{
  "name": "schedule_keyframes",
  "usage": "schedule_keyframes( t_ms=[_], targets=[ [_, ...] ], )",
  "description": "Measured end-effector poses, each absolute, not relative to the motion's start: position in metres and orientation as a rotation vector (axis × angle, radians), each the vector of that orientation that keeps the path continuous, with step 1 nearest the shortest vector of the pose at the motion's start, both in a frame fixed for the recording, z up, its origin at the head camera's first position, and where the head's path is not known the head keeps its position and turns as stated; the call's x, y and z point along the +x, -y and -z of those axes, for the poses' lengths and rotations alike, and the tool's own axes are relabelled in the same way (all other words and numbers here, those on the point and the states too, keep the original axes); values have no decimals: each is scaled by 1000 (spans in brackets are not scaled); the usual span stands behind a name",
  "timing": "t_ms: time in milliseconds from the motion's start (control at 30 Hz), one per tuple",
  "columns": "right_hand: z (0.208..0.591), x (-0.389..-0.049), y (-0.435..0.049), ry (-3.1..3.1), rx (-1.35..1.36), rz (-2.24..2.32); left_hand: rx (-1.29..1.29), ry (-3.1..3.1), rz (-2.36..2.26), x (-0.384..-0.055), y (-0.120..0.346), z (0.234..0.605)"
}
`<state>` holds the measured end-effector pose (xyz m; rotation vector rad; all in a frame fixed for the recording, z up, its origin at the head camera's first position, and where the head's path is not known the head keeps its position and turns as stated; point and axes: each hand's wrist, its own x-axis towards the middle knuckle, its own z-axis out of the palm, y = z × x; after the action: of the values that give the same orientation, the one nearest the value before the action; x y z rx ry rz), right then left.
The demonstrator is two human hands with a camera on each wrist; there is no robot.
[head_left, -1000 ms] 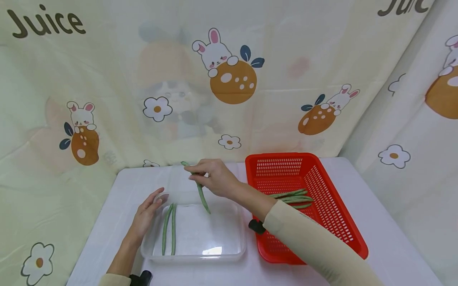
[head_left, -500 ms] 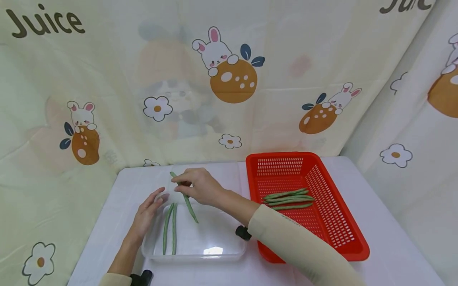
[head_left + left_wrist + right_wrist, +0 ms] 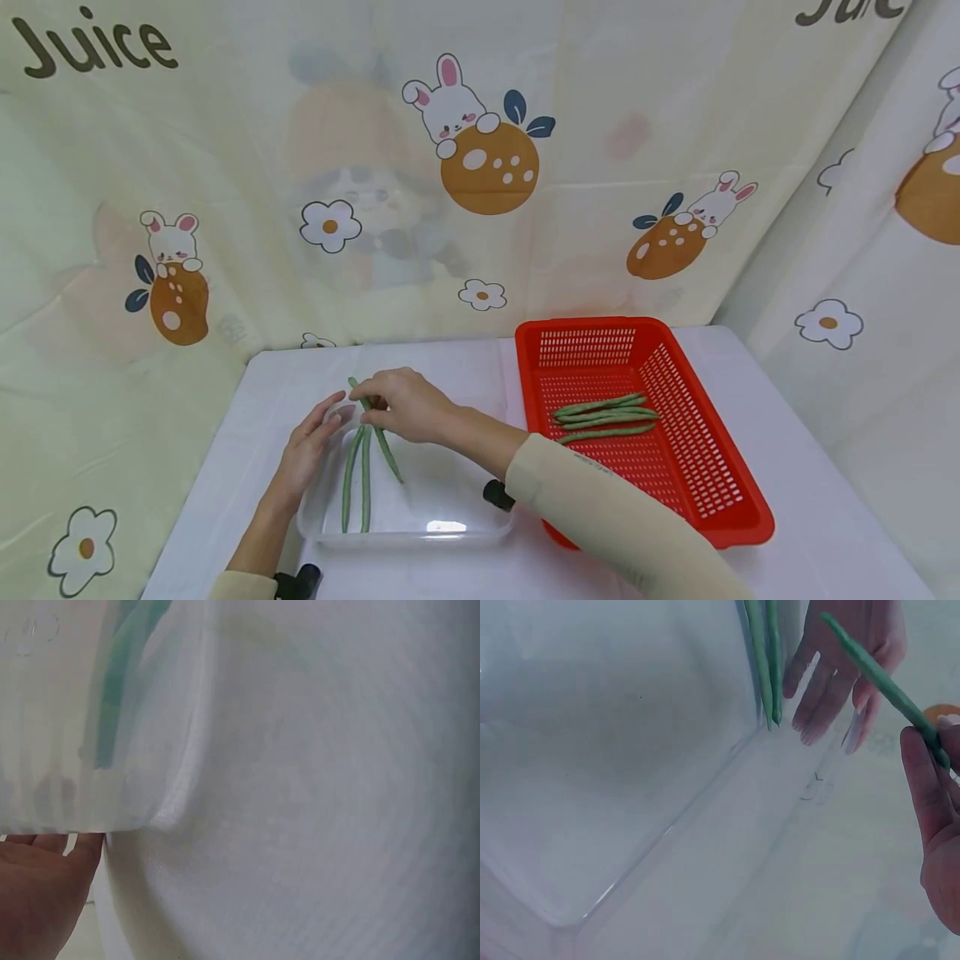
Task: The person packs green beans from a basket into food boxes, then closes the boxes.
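Note:
In the head view my right hand (image 3: 405, 404) pinches a green bean (image 3: 387, 458) near its far end, above a clear plastic box (image 3: 405, 540). The bean (image 3: 885, 686) slants between thumb and fingertips in the right wrist view. Two other green beans lie side by side along the box's left side, the right one (image 3: 365, 483) just left of the held bean. My left hand (image 3: 303, 450) rests at the box's far left corner, its fingers fairly straight against the plastic. Part of that hand (image 3: 37, 892) shows below the box wall in the left wrist view.
A red perforated basket (image 3: 697, 417) stands right of the box, with several green beans (image 3: 603, 414) lying in it. A white cloth (image 3: 817, 483) covers the table. Behind rises a printed curtain (image 3: 585, 233). My right forearm (image 3: 600, 500) crosses over the basket's near left corner.
My right hand has moved left and nearer with its green bean, towards the two beans in the box. My left hand has stayed at the corner.

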<state>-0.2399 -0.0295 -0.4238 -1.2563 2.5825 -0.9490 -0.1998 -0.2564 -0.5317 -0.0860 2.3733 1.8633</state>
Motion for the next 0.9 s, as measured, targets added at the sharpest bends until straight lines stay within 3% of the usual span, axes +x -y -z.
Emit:
schedule_keyframes(
  t_ms=[900],
  targets=[
    [448,-234,43,-2449,-986,910,-117,-2401,-1828,-202,255,531]
  ],
)
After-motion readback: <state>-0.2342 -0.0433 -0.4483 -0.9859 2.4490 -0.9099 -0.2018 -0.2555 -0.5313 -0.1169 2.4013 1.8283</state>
